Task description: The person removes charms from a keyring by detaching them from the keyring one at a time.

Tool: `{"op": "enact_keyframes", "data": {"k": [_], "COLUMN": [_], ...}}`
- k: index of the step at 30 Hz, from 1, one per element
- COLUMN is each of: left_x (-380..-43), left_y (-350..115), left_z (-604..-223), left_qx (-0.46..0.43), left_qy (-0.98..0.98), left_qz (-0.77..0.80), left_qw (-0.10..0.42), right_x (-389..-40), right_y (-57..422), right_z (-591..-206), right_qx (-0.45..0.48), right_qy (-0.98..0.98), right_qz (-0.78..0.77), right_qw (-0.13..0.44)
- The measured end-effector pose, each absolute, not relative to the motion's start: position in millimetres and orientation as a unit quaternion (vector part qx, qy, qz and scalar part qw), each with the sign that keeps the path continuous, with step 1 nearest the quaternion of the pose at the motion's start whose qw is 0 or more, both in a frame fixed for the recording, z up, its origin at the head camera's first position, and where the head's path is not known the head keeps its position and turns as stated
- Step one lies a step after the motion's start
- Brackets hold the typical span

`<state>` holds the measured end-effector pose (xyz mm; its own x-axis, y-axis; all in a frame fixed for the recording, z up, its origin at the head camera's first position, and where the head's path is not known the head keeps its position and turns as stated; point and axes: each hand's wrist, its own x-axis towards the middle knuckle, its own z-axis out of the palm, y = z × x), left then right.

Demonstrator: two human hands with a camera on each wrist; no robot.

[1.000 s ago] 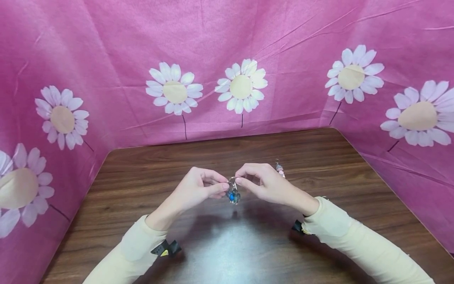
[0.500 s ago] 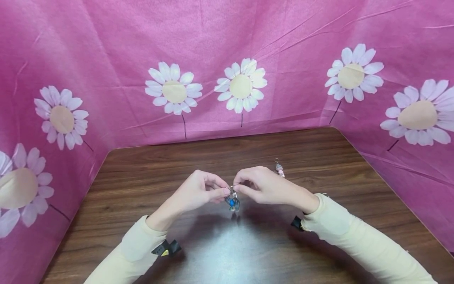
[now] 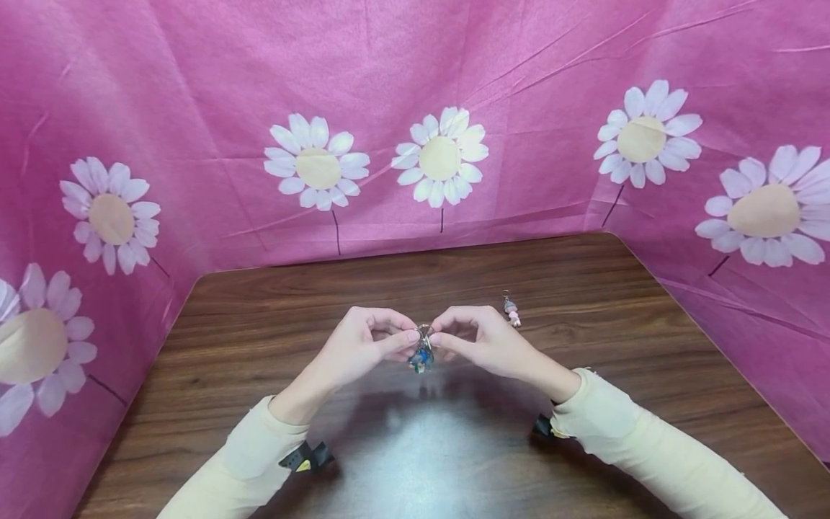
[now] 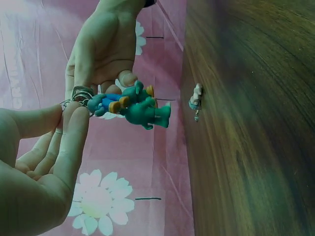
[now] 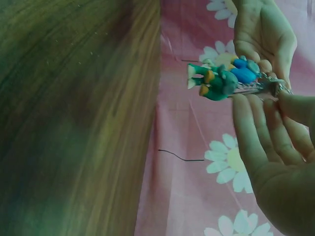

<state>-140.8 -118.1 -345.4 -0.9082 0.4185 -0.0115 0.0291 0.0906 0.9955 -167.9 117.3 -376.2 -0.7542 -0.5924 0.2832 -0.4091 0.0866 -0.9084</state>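
Note:
Above the middle of the table, a bunch of figurine keychains [image 3: 421,358] hangs from a metal ring. My left hand [image 3: 363,342] pinches the ring's left side between thumb and forefinger. On the other side, the thumb and forefinger of my right hand [image 3: 478,336] pinch the ring and its metal clasps. The left wrist view shows small green figures [image 4: 145,113] and a figure in blue [image 4: 108,102] with yellow-orange feet dangling together. From the right wrist view, the blue figure [image 5: 244,72] hangs closest to the ring, beside a green one [image 5: 216,83]. Fingertips partly cover the ring.
A separate pink and grey figure keychain [image 3: 511,310] lies on the brown wood-grain table [image 3: 259,310], beyond my right hand. Pink cloth [image 3: 389,65] printed with white daisies stands around the back and both sides.
Both hands dipped slightly with the keychains, then rose again. The hanging figures have turned and swung a little left, and the ring shows more plainly between the fingertips.

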Motion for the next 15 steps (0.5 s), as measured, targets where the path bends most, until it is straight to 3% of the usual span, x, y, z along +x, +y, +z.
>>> {"op": "enact_keyframes", "data": {"k": [15], "left_x": [-140.0], "left_y": [-118.0], "left_z": [-347.5], "left_qx": [0.165], "left_qy": [0.733], "left_qz": [0.644], "left_qw": [0.145], "right_x": [-166.0], "right_y": [115.4], "right_z": [-380.5], "right_qx": [-0.37], "right_qy": [0.678], "right_qz": [-0.633], "right_qw": [0.047]}}
